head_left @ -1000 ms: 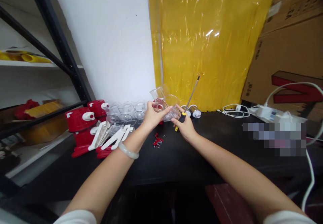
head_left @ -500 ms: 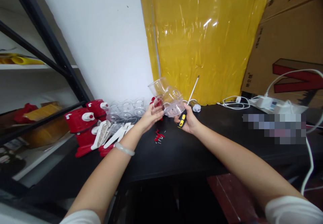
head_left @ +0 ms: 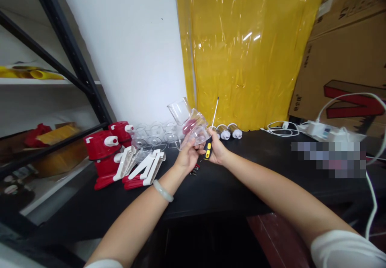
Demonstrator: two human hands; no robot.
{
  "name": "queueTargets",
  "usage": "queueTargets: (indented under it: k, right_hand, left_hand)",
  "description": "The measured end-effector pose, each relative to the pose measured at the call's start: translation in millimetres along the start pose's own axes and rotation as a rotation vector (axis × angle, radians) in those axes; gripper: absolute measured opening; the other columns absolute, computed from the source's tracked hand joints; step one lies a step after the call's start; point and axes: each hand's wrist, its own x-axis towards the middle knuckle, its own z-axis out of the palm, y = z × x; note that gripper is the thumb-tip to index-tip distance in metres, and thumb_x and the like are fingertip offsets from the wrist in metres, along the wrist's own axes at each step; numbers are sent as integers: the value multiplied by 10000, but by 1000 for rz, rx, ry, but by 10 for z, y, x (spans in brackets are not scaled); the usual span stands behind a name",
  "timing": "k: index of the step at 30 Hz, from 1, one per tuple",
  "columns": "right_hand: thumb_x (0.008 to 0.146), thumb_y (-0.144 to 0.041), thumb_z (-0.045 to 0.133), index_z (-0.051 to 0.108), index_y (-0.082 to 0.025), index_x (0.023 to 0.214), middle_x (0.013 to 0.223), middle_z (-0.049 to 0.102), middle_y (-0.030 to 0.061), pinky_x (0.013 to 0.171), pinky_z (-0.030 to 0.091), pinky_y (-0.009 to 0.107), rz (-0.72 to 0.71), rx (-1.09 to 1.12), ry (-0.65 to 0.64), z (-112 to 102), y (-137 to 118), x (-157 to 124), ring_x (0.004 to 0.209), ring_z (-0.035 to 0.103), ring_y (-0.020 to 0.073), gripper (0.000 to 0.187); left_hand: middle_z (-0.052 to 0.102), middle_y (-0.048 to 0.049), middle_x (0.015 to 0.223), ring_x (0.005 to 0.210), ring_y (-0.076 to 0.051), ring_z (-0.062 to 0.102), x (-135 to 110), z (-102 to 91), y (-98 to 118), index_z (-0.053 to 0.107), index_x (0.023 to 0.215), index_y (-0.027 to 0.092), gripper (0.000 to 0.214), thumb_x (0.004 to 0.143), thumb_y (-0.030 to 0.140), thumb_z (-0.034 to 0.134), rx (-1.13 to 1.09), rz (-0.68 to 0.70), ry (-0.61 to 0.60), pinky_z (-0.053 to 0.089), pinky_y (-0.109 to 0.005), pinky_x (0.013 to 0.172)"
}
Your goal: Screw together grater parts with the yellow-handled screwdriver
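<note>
My left hand (head_left: 187, 157) is closed around the lower side of a clear plastic housing (head_left: 196, 126), which has a wide open tube tilted up to the left. In my right hand (head_left: 219, 150) is a screwdriver (head_left: 208, 150) with a black and yellow handle, its shaft pointing upward. The fingers of that hand also reach the right edge of the housing. Below my left hand, small screws and red bits (head_left: 194, 171) lie on the black table, partly hidden by it. Several cylinders with white ends (head_left: 223, 132) lie just behind my right hand.
At left on the table (head_left: 241, 179) stand red machine bodies (head_left: 101, 145) and white-and-red lever handles (head_left: 147, 169). Clear cups (head_left: 155, 133) line the wall. A white cable (head_left: 282, 125) and a power strip (head_left: 318, 125) lie right, before a cardboard box (head_left: 346, 58).
The housing has shifted left and turned. My left hand's outstretched fingers have closed under it. My right hand has moved left with the screwdriver, uncovering the cylinders.
</note>
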Motion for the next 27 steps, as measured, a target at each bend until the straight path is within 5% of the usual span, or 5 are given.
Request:
queueTargets:
  k: [5,11,19,27]
  right_hand:
    - [906,-545,554,580,-175,954,659,659,18,392,406,174,-181,-329,183,-179,41,104,511,602,112,374]
    - [840,-723,470,452,-227,862,546,533,-72,401,405,227,-369,-666,238,-630,86,139,409,512,109,498]
    - [962,-508,411,401,-242,841,543,491,-54,591,394,288,-365,-1393,30,-701,45,-26,526,519,156,293]
    - [970,-505,399,404,-231,847,721,528,5,656,345,289,-349,-1681,36,-659,75,-102,678,529,180,300]
  left_hand:
    - [736,-61,1037,990,-184,691,122,-142,53,667,1017,180,392,712,402,775,33,150,89,521,-313,915]
    - [718,-47,1142,1158,-220,643,277,-446,238,664,1051,230,459,644,335,848,201,517,305,477,-349,1031]
    - [685,-16,1155,1150,-216,648,325,-378,316,597,982,251,366,701,303,825,-123,400,412,494,-416,1040]
    - [595,-119,1356,1270,-249,579,327,-453,490,536,1157,246,433,825,449,725,-270,302,421,500,-409,1047]
